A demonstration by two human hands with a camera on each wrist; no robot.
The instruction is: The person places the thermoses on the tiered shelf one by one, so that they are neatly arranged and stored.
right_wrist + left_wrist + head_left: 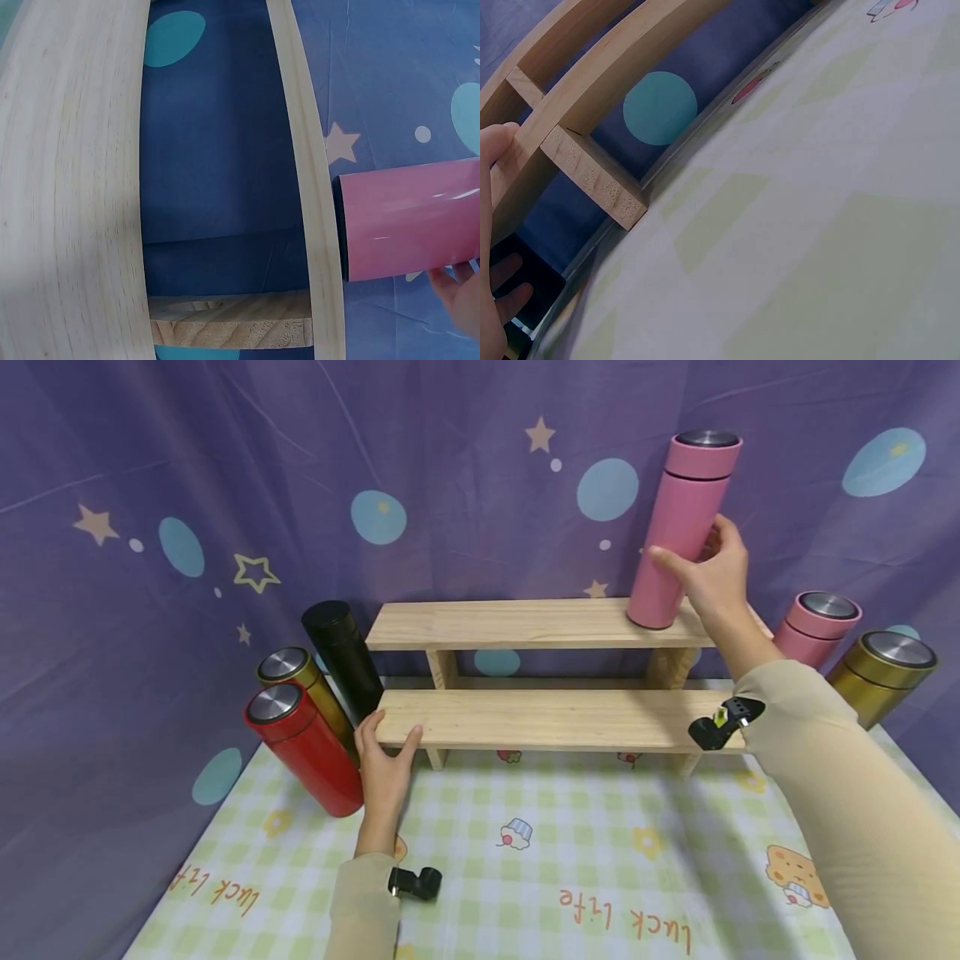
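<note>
Pink vacuum flask (684,522) tilted at upper right of two-tier wooden shelf (540,718), base by the top board (487,625).
Right hand (716,572) curled round its body, likely for balance; left hand (386,768) spread at the shelf's lower left end, perhaps to steady it.

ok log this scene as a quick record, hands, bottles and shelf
right hand: grips tall pink bottle
tall pink bottle: base at right part of upper shelf
left hand: touches left end of lower shelf
left of shelves: red bottle, left gold bottle, black bottle
right of shelves: second pink bottle, right gold bottle
</note>
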